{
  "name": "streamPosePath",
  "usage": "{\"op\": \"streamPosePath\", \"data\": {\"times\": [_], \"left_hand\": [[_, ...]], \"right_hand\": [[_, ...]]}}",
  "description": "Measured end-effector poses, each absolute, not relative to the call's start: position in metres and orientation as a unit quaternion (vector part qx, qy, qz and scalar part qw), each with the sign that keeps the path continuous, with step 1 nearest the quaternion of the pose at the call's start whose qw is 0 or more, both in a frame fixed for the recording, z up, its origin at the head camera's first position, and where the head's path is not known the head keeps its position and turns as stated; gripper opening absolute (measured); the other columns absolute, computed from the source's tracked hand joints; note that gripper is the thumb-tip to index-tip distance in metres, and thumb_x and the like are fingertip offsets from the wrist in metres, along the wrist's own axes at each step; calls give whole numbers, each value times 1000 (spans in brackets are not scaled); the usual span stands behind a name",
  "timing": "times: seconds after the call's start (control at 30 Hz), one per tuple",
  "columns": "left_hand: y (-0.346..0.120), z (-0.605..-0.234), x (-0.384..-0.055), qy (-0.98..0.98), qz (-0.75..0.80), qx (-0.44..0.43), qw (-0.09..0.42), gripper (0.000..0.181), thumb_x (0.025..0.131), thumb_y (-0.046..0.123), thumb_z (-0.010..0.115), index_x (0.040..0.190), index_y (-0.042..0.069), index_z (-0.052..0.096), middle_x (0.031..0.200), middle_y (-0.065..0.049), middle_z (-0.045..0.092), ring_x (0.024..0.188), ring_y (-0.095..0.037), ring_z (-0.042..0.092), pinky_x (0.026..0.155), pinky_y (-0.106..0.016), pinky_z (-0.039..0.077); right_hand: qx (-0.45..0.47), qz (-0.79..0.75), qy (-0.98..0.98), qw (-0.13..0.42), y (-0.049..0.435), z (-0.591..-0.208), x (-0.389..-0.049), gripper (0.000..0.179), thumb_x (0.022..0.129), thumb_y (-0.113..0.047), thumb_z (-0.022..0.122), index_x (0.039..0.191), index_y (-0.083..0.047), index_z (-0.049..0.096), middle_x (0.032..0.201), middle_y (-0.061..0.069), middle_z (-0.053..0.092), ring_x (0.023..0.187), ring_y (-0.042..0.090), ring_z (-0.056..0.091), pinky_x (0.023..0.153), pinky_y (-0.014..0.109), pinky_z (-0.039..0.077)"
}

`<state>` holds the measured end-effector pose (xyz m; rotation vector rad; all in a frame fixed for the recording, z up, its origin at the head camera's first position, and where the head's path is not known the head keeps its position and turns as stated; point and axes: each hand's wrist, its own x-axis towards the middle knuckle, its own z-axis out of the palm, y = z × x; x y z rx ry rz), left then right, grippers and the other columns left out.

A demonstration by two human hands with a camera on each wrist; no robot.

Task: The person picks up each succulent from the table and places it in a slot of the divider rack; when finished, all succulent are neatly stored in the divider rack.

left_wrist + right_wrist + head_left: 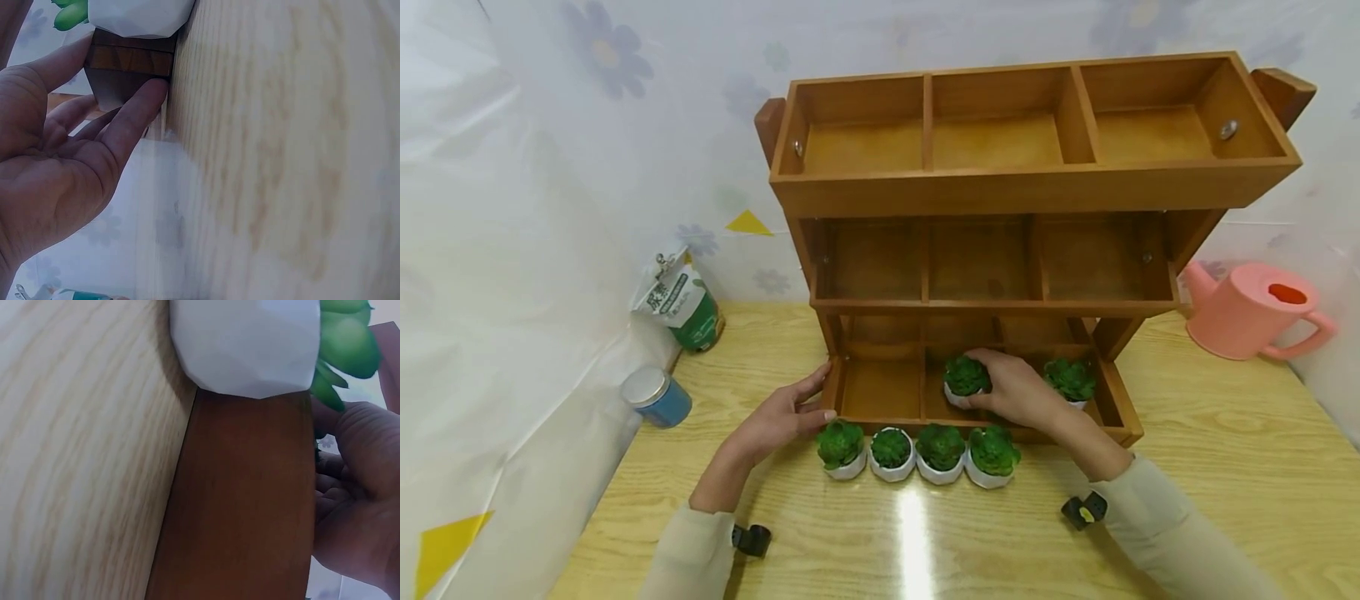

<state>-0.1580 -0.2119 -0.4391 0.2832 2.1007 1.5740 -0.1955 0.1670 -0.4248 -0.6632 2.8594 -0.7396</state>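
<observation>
My right hand [1018, 387] holds a small potted succulent [966, 377] with a white pot, low in the middle compartment of the wooden shelf's [1033, 192] bottom tier. Another succulent [1070, 380] sits in the right compartment. At the tier's left end, my left hand [778, 421] grips the front corner, its thumb and fingers spread about the end piece [128, 59] in the left wrist view. Several potted succulents [940, 448] stand in a row along the tier's front. In the right wrist view, a white pot [247, 347] stands before the brown front board [237, 494], with my hand behind it.
On the left of the wood-grain table [820, 542] stand a blue jar with a silver lid [657, 397] and a clipped green-and-white bag [681, 304]. A pink watering can [1247, 312] is at the right. The shelf's upper tiers overhang the bottom one.
</observation>
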Motion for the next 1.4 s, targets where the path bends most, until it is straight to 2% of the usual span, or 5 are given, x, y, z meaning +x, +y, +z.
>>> {"op": "streamPosePath", "data": {"times": [0.5, 0.83, 0.97, 1.2, 1.4], "left_hand": [[-211, -438, -158, 772, 576, 103, 248, 78, 103, 22, 63, 164, 31, 14, 172, -5, 9, 153, -37, 28, 112, -45, 48], [-211, -439, -158, 777, 571, 106, 243, 78, 103, 22, 63, 164, 31, 15, 172, -7, 9, 152, -39, 27, 112, -46, 47], [-212, -440, -157, 778, 569, 106, 242, 78, 103, 22, 63, 164, 31, 15, 172, -8, 8, 153, -39, 26, 112, -45, 47], [-211, -441, -158, 776, 572, 107, 243, 79, 102, 24, 63, 164, 31, 15, 172, -6, 8, 153, -38, 27, 113, -46, 46], [-211, -441, -158, 776, 573, 104, 245, 78, 103, 22, 62, 164, 32, 14, 172, -6, 9, 152, -38, 28, 112, -46, 47]], "right_hand": [[-219, -321, 919, 58, 191, -404, -182, 67, 92, -22, 77, 151, -8, 48, 144, 17, 59, 124, 37, 63, 99, 53, 55], [-218, -354, 909, 21, 221, -391, -154, 57, 93, -32, 75, 145, -15, 56, 135, 12, 67, 118, 30, 68, 94, 49, 58], [-215, -378, 899, 39, 230, -389, -141, 55, 95, -34, 73, 143, -15, 57, 133, 12, 68, 115, 31, 69, 93, 47, 59], [-212, -414, 882, 78, 244, -396, -118, 51, 94, -33, 73, 141, -18, 59, 130, 8, 69, 113, 21, 70, 88, 24, 59], [-220, -440, 862, 121, 250, -410, -102, 49, 96, -29, 72, 140, -11, 60, 129, 11, 69, 110, 13, 70, 85, 24, 60]]}}
